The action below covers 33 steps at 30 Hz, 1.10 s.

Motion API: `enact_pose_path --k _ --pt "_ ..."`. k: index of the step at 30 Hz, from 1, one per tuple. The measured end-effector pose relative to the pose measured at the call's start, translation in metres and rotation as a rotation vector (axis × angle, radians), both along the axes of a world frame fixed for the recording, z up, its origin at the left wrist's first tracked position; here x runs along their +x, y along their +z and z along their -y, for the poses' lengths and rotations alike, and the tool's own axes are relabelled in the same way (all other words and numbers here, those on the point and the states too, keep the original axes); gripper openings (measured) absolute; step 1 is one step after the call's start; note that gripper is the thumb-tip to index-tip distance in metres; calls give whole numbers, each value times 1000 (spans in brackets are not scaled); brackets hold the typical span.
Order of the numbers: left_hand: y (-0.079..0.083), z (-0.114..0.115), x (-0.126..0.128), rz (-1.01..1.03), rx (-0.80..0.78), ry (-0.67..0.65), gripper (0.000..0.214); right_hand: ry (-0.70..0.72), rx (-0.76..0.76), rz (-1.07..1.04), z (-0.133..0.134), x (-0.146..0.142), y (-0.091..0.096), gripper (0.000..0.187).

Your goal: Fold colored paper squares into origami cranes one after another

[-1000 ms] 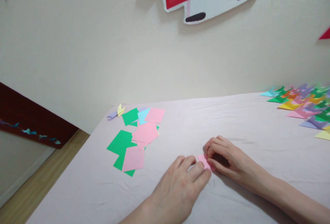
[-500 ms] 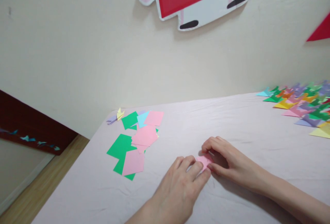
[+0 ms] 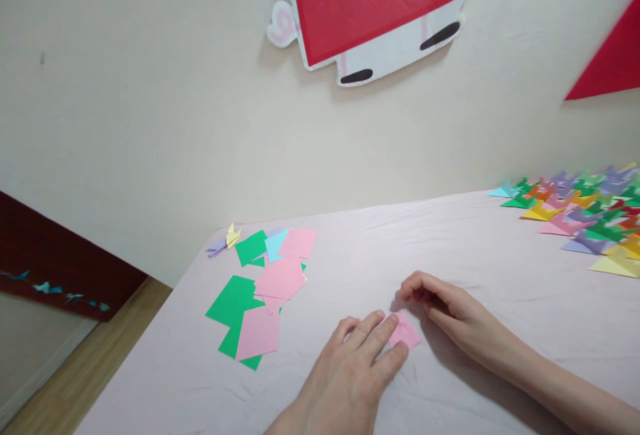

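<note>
A small folded pink paper [image 3: 406,333] lies on the pale cloth-covered table [image 3: 450,248] near the front. My left hand [image 3: 356,371] rests flat with its fingers stretched out, and the fingertips press on the paper's left edge. My right hand [image 3: 450,315] sits just behind and to the right of the paper, fingers curled loosely, not gripping it. Whether the right fingertips touch the paper I cannot tell.
A loose pile of pink, green and blue paper squares [image 3: 265,288] lies at the left, with small folded yellow and purple pieces [image 3: 227,240] behind it. Several folded coloured paper figures [image 3: 585,218] crowd the far right. A red and white cut-out [image 3: 380,8] hangs on the wall.
My right hand has let go of the pink paper and drawn back a little, so more of the paper shows. The left fingers have flattened onto it. The view has tilted upward.
</note>
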State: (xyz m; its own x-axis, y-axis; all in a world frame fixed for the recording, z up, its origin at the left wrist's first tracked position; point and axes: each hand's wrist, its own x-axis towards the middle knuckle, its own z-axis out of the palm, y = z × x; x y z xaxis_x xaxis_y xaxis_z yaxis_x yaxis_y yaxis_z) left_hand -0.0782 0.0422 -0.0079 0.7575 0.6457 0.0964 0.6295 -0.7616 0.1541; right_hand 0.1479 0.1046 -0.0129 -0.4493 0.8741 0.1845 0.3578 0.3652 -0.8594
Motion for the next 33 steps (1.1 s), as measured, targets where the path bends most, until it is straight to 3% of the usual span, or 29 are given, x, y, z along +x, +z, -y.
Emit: enact_pose_path --k 3,7,13,16,20,24,27,33 --pt "-5 7 10 -14 61 76 42 -67 42 17 0 9 8 14" --pt "-9 12 33 -19 42 186 51 15 158 152 5 12 25 16" --pt "3 -4 44 99 -153 380 54 108 229 281 19 0 30 17" --pt "14 -8 32 184 -248 365 58 156 197 287 25 -8 21 14" --pt "23 -10 14 231 -274 279 44 157 171 289 28 -14 8 15" --pt "22 -15 6 275 -250 183 43 103 209 263 23 -11 2 18" --pt "20 -18 5 270 -225 183 32 69 233 266 19 -7 2 16" --pt "18 -18 11 287 -178 163 26 123 233 273 16 -5 3 17"
